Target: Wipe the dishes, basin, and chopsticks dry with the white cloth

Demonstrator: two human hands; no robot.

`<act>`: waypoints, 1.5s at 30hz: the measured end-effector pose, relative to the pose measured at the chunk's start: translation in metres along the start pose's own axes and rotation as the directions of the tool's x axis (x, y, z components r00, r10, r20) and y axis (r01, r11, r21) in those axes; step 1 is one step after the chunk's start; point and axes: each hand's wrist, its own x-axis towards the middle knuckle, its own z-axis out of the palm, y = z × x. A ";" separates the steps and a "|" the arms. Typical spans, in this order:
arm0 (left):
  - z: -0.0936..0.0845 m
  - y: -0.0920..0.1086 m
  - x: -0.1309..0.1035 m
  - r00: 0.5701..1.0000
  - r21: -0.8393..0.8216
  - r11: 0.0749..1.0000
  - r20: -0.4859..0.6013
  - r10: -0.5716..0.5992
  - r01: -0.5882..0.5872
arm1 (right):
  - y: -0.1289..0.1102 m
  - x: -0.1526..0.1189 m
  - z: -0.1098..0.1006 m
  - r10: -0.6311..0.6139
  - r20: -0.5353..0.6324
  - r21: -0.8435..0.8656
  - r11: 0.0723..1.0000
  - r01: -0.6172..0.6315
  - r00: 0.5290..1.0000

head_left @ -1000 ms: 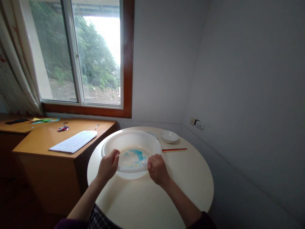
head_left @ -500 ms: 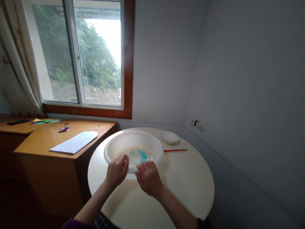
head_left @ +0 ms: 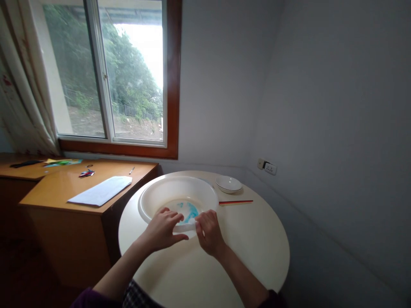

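A large white basin (head_left: pixel 205 192) stands on the round table, with a swirl of bright blue (head_left: pixel 192 211) at its bottom. My left hand (head_left: pixel 165 229) is over the basin's near-left rim, its thumb stretched away from the fingers and nothing held. Just right of the basin's near edge, my right hand (head_left: pixel 209 233) is closed in a pinch. A small white piece (head_left: pixel 192 221) shows at its fingertips, too little of it visible to name.
Behind and right of the basin are a white dish (head_left: pixel 228 184) and a pair of chopsticks (head_left: pixel 236 202) on the round table (head_left: pixel 253 248). To the left, a wooden desk (head_left: pixel 61 199) bears white paper (head_left: pixel 101 191), a pen (head_left: pixel 131 170) and coloured sheets (head_left: pixel 62 162).
My left hand has opened, thumb and fingers spreading apart. My right hand has shifted slightly right and up, away from the left one. The basin has slid slightly left.
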 end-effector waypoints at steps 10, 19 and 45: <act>0.008 -0.008 -0.001 0.990 0.141 0.989 0.122 -0.069 0.051 | 0.022 -0.005 -0.011 -0.125 0.090 0.041 0.992 0.122 0.988; 0.009 -0.013 -0.005 0.970 0.185 0.983 -0.241 0.030 0.016 | 0.051 -0.018 -0.018 0.086 -0.149 0.028 0.996 -0.082 0.985; -0.035 0.011 -0.023 0.834 -0.527 0.821 -0.334 -0.438 0.220 | -0.019 0.065 -0.011 -0.024 -0.139 0.030 0.999 0.029 0.990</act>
